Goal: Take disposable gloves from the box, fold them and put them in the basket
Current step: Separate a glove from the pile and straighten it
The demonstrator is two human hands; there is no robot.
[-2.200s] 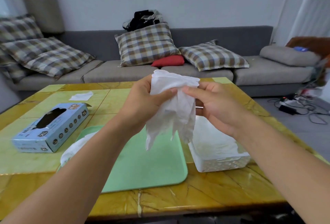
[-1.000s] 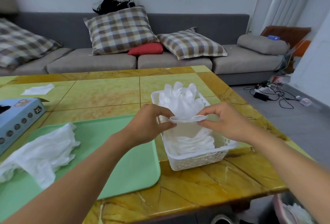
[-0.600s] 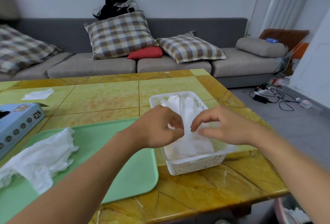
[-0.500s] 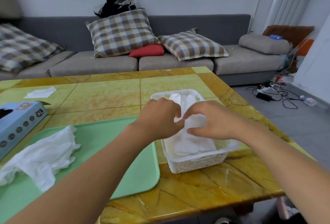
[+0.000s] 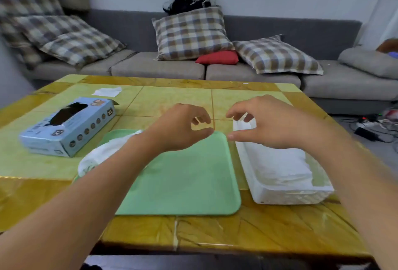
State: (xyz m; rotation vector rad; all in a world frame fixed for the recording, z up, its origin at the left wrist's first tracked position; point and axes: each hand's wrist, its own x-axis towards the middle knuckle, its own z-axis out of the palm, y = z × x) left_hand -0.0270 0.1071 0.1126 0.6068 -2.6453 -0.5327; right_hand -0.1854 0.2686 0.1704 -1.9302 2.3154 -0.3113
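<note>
Plainly "XL" marks the glove box (image 5: 66,125); left hand (image 5: 181,128) and right hand (image 5: 273,125) hover loosely curled, empty.

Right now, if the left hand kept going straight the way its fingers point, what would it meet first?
Probably the right hand: the left hand points rightward at its fingertips, a small gap apart. Just beyond is the white basket; depth is uncertain.

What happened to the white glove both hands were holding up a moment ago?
Both hands carried it right and let it go in the basket, where it lies on the folded gloves. The left hand and right hand have lifted away, holding nothing. The box, tray and loose glove stayed put.
</note>
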